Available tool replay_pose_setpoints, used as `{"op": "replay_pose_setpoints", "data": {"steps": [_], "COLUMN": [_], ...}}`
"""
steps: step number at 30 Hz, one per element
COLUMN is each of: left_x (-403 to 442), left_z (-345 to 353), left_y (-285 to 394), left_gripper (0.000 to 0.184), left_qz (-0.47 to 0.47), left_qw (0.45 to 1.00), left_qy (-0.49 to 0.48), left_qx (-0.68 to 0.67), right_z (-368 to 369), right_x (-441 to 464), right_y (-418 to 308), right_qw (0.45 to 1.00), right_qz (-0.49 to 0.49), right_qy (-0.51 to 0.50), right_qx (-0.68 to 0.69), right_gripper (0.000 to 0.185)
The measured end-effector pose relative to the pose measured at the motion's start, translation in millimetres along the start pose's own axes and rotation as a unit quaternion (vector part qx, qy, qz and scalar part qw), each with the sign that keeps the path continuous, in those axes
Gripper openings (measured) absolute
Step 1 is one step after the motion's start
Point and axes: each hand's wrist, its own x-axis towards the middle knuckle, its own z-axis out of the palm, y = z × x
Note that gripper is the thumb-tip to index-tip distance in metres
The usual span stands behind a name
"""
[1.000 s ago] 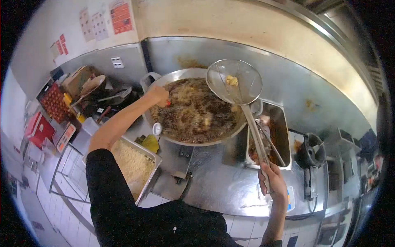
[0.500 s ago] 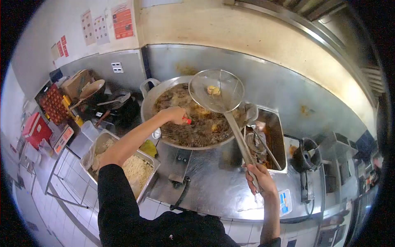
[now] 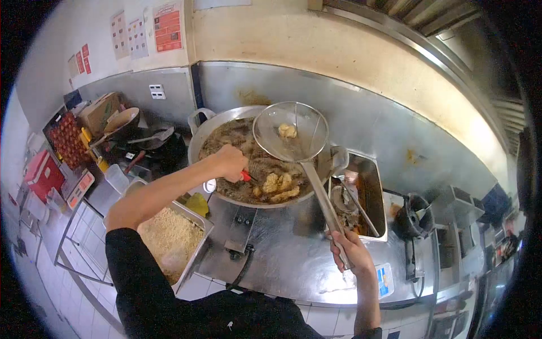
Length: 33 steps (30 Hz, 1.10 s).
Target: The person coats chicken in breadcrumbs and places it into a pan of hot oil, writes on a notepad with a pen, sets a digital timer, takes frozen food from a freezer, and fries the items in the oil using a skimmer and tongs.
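My right hand (image 3: 354,251) is closed around the long handle of a round wire skimmer (image 3: 323,195). The skimmer's basket is above the far right part of a wide metal pan (image 3: 195,144) of bubbling dark oil, with one fried piece (image 3: 287,131) in it. Over the left side of the pan, my left hand (image 3: 230,163) grips a red-handled utensil (image 3: 245,176); its thin dark end points at a cluster of golden fried pieces (image 3: 278,183) in the oil. Whether the utensil's end touches them I cannot tell. A round white dial (image 3: 210,185) sits at the pan's near left rim.
Left of the pan, a steel tray of pale crumbly coating (image 3: 175,231) lies partly under my left arm. To the right stand a steel bin (image 3: 379,189) holding utensils and a black pot (image 3: 415,217). A dark wok (image 3: 121,121) sits at back left.
My left hand has moved left with the red-handled utensil. The skimmer has shifted slightly left and down. More golden pieces now show at the oil's surface near the pan's front.
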Motion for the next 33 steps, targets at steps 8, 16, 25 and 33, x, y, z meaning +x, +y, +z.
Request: {"op": "replay_pose_setpoints", "data": {"steps": [8,16,25,33], "left_x": [-52,-42,37,4], "left_z": [-33,-60,-16,19], "left_y": [12,78,44,-47], "left_gripper": [0.028,0.026,0.027,0.054], "left_qz": [-0.087,-0.092,-0.105,-0.206], "left_qw": [0.994,0.992,0.993,0.977], "left_qy": [0.043,0.085,-0.006,-0.047], "left_qx": [0.04,0.002,0.052,-0.03], "right_z": [0,4,6,19], "right_x": [-5,-9,-15,-15], "right_y": [-3,-17,-11,3], "right_qw": [0.996,0.997,0.999,0.999], "right_qz": [0.013,-0.031,-0.029,-0.004], "right_qy": [-0.056,-0.046,-0.003,-0.032], "right_qx": [0.071,0.045,0.03,0.036], "right_gripper": [0.031,0.035,0.031,0.031]}}
